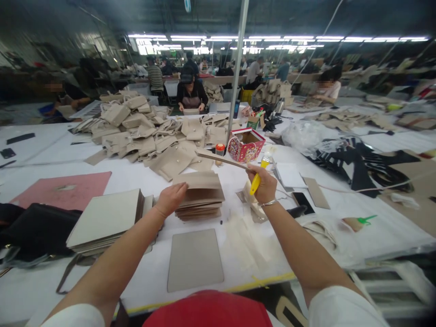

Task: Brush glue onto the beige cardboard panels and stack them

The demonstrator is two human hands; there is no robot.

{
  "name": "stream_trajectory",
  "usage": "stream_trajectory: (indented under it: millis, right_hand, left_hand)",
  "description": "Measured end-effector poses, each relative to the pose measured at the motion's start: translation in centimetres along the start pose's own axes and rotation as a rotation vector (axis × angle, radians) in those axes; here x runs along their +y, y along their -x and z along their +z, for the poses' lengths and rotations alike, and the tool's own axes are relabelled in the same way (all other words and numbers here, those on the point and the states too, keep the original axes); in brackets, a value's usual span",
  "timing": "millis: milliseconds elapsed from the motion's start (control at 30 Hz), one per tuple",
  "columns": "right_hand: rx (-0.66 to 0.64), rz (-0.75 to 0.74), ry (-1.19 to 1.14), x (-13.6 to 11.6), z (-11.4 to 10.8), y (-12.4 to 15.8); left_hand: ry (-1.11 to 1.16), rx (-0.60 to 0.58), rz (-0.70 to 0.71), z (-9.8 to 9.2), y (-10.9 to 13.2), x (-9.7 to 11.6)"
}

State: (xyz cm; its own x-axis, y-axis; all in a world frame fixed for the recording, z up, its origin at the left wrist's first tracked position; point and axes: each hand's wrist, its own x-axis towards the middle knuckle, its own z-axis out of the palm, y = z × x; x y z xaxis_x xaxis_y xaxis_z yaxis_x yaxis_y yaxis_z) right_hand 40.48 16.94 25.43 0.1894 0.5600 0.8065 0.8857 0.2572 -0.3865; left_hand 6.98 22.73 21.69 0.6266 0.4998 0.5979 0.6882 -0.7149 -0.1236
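My right hand (265,185) is closed around the yellow handle of a paintbrush (255,182), its bristles pointing up and away. The same hand pinches one edge of a thin beige panel (223,160), seen nearly edge-on above the table. Closed at the left edge of a stack, my left hand (173,199) grips the raised top panel (200,180). Below that one, the stacked brown-beige panels (198,211) lie with gaps between their edges. A single grey-beige panel (195,260) lies flat nearest me.
A tall pile of pale panels (107,215) stands at left beside a pink board (68,188). Beige bag pieces (143,131) are heaped behind. A red patterned box (247,144), a metal pole (237,68) and a phone (303,203) are to the right. Co-workers sit farther back.
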Motion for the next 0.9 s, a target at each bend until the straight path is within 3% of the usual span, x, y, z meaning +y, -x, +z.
stream_trajectory:
  millis: [67, 133, 267, 367, 533, 633, 733, 833, 900]
  right_hand:
    - [-0.028, -0.004, 0.011, -0.4, 0.3, -0.1]
    - [-0.040, -0.008, 0.016, -0.8, 0.2, -0.2]
    - [0.026, -0.012, 0.026, -1.4, -0.8, -1.0]
    - [0.061, 0.000, 0.041, -1.3, -1.7, -2.0]
    - [0.097, -0.041, 0.099, -1.2, -3.2, -3.3]
    - [0.071, -0.048, 0.120, -1.3, -4.0, -3.5]
    - [0.041, -0.057, 0.096, -1.7, -4.5, -3.5]
    - [-0.050, -0.070, 0.039, -2.5, -4.5, -3.9]
    - [-0.126, -0.076, 0.020, -3.3, -4.0, -4.3]
  left_hand:
    - [-0.050, 0.025, -0.064, 0.3, -0.1, -0.2]
    - [-0.133, 0.069, -0.115, -1.2, -0.4, -1.7]
    - [-0.253, 0.127, -0.093, -7.5, -1.3, -6.0]
    - [-0.277, 0.094, -0.101, -12.5, -1.8, -7.8]
    - [-0.265, -0.066, -0.230, -17.3, -2.4, -9.4]
    - [-0.174, -0.197, -0.317, -18.6, -2.2, -10.8]
    - [0.085, -0.336, -0.380, -18.9, -1.9, -11.4]
    - [0.364, -0.519, -0.290, -17.1, -2.7, -10.3]
    - [0.483, -0.621, -0.203, -14.3, -4.1, -9.1]
